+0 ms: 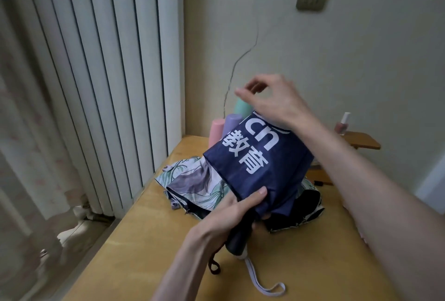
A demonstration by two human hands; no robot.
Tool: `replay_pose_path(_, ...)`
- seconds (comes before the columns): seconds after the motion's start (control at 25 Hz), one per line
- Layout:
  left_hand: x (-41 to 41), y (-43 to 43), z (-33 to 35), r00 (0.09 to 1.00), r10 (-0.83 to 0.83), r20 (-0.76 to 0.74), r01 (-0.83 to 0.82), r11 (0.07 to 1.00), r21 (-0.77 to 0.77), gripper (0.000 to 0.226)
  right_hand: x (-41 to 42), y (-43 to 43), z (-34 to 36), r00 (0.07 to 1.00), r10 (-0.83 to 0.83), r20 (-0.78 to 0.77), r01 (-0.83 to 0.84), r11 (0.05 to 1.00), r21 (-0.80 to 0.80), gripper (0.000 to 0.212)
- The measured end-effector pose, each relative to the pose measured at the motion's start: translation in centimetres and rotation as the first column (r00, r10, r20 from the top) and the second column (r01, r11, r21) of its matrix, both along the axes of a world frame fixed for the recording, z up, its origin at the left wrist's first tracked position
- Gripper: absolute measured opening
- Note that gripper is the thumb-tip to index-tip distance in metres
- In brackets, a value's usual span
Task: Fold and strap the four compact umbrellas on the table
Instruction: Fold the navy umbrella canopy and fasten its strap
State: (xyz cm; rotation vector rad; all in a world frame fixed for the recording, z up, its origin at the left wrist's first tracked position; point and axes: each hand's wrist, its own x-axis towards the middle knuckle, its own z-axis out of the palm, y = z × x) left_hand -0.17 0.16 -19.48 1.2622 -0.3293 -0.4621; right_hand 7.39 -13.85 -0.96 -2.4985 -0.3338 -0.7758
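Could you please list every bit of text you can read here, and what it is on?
"cn": white print on the navy umbrella, turned sideways.
"教育": white, beside it on the same canopy.
Further letters are hidden under the right hand.
The nail polish bottle shows no readable label.

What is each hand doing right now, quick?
Left hand: grips the navy umbrella near its handle.
Right hand: open, fingers loosely curved above the umbrella's far end, holding nothing visible.

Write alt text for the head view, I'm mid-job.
A left hand grips a navy umbrella near its handle, while the right hand hovers over its far end. Under it, a floral umbrella lies on a wooden table.
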Motion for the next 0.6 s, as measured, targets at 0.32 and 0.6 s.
replay_pose_path(0.32,0.1,0.6,1.4,0.994,0.106,-0.025,-0.105,0.994,0.014,0.062,-2.4,-4.9,-2.8,0.905,0.059,-0.422,0.033,0.978,0.208,0.067)
replay_pose_path(0.6,0.7,0.6,1.2,0.967,0.256,-0.021,-0.254,0.965,0.067,0.052,-1.0,-3.7,-4.0,0.953,-0.044,-0.301,0.139,0.943,0.301,0.069)
